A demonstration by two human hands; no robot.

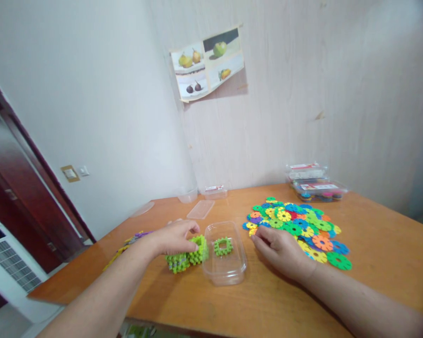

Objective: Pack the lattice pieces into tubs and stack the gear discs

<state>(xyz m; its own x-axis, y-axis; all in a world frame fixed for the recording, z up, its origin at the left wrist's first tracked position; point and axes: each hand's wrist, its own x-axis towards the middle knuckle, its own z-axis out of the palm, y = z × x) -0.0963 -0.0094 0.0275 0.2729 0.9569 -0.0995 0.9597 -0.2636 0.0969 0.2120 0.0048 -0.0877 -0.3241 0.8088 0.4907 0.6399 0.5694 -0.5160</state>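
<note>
My left hand (pixel 174 237) is closed on a light green block built of interlocking plastic discs (pixel 187 256), which rests on the wooden table (pixel 373 263). Just right of it stands a clear plastic tub (pixel 225 270) with a green ring of discs (pixel 223 246) inside. My right hand (pixel 282 249) rests on the table with its fingers curled, the fingertips pinching at a disc at the near-left edge of a pile of several colourful discs (pixel 299 225).
Clear lids (pixel 200 209) and small clear boxes (pixel 215 191) lie at the back of the table. Stacked boxes of discs (pixel 315 183) stand at the back right. Purple and yellow pieces (pixel 132 239) lie by the left edge. A white appliance (pixel 10 270) stands on the floor at left.
</note>
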